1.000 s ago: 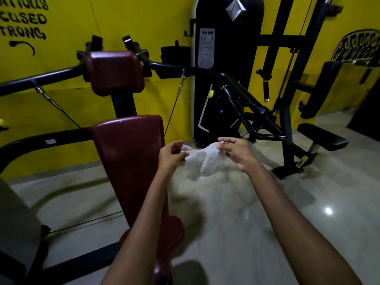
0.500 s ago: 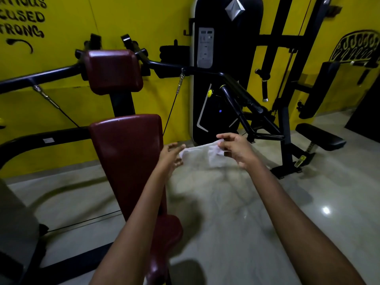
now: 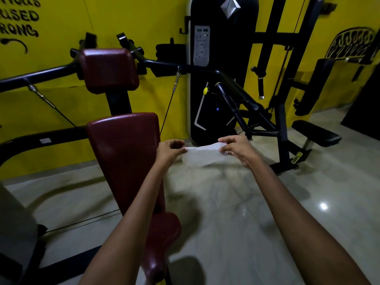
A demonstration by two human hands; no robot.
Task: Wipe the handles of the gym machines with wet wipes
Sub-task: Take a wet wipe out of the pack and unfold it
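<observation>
A white wet wipe (image 3: 202, 156) is stretched out flat in the air in front of me. My left hand (image 3: 169, 150) pinches its left edge and my right hand (image 3: 238, 148) pinches its right edge. Beyond my hands runs the black right arm and handle (image 3: 238, 93) of a gym machine with a maroon back pad (image 3: 125, 153) and maroon head pad (image 3: 109, 69). The machine's left arm (image 3: 35, 76) reaches toward the left edge of the view.
A black weight-stack tower (image 3: 223, 58) stands against the yellow wall behind the machine. To the right sits another black machine with a padded seat (image 3: 316, 133). A hanging grip (image 3: 260, 87) dangles beside it. Glossy pale floor (image 3: 236, 212) lies under my arms.
The wipe went from a crumpled bunch to a flat stretched sheet as my hands pulled apart sideways. Both hands kept hold of it.
</observation>
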